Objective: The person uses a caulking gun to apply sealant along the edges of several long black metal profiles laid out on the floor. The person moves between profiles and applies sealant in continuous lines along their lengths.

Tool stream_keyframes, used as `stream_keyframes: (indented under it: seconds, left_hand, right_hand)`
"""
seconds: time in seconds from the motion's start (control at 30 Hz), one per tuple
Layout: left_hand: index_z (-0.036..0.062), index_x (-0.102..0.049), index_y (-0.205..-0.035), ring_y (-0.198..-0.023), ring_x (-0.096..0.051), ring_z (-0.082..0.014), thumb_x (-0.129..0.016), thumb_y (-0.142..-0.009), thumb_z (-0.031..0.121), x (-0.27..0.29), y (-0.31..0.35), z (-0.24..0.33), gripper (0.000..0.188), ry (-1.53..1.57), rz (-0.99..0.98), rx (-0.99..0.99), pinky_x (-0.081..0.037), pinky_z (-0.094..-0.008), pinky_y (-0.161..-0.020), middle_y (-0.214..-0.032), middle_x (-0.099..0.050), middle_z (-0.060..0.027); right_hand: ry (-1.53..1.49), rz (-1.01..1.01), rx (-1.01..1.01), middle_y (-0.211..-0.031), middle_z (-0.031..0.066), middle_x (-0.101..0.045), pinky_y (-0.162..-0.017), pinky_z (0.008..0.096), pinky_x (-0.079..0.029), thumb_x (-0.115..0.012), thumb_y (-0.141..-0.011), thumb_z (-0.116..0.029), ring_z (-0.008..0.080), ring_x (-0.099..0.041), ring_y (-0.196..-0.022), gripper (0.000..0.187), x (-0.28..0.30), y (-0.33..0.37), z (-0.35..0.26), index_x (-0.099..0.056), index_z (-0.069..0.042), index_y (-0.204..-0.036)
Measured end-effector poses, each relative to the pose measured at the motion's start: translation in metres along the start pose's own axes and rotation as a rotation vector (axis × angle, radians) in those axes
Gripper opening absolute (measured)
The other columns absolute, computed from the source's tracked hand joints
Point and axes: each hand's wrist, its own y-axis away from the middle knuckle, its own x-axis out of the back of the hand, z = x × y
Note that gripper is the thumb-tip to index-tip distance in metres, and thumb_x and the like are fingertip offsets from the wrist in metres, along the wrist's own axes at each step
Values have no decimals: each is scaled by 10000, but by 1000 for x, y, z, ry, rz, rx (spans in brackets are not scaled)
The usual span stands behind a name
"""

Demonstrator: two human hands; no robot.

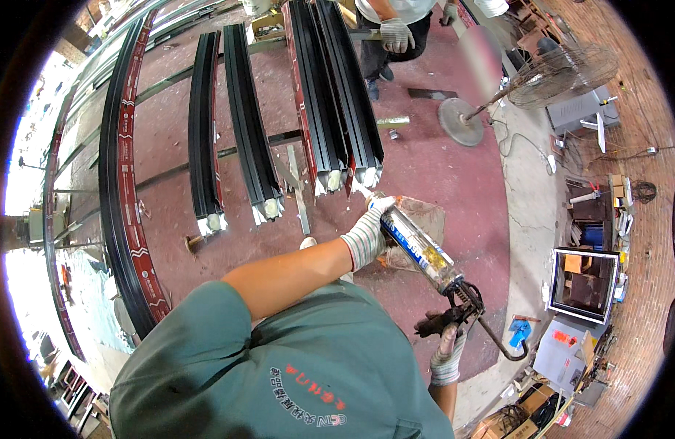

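From the head view, wraps the left hand (365, 240) around the front of a sealant tube (418, 245) and closes the right hand (448, 351) on the handle (434, 322) of the caulking gun (465, 296). Holds both above the red floor (476, 190). Points the nozzle (359, 189) at the end of a black bar (352, 95); cannot tell whether touching. Shows a fan (560, 77) farther right.
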Motion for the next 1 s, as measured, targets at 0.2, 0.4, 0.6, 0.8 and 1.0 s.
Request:
stream_keyframes:
  seconds: [0.2,0.4,0.6,0.8,1.0]
  left_hand:
    - [77,-474,-1121,-870,-625,-257,-730,-734,483,8,-9,8,616,-6,16,15,-533,-457,-794,-963,-606,-110]
    - [99,-470,-1123,-857,-632,-249,-736,-738,476,4,-4,9,600,-25,22,38,-552,-438,-772,-966,-604,-100]
    - [95,-455,-1139,-870,-624,-247,-733,-751,459,4,-1,11,600,-19,4,59,-548,-438,-774,-993,-590,-108]
    - [83,-447,-1153,-874,-619,-247,-721,-767,462,-2,13,12,606,13,25,57,-545,-435,-779,-1004,-580,-111]
    - [71,-470,-1132,-871,-630,-239,-713,-776,467,8,29,4,586,44,5,94,-557,-400,-784,-1012,-592,-111]
  right_hand:
    - [-123,21,-142,-929,134,-643,-690,373,-540,-593,-889,-517,205,-627,-768,583,-15,-3,-20,-467,-28,-1180]
    - [-113,61,-136,-905,124,-638,-656,358,-544,-603,-881,-523,188,-627,-747,593,-16,0,-24,-462,-34,-1187]
    - [-154,72,-133,-894,128,-637,-653,351,-547,-610,-876,-523,188,-630,-726,614,-16,0,-20,-440,-38,-1211]
    - [-75,80,-121,-887,140,-646,-637,351,-547,-550,-896,-548,212,-645,-712,595,-23,6,-30,-462,-27,-1168]
    - [-113,17,-213,-939,145,-640,-666,371,-545,-554,-925,-482,205,-633,-751,572,-21,17,-34,-421,-19,-1235]
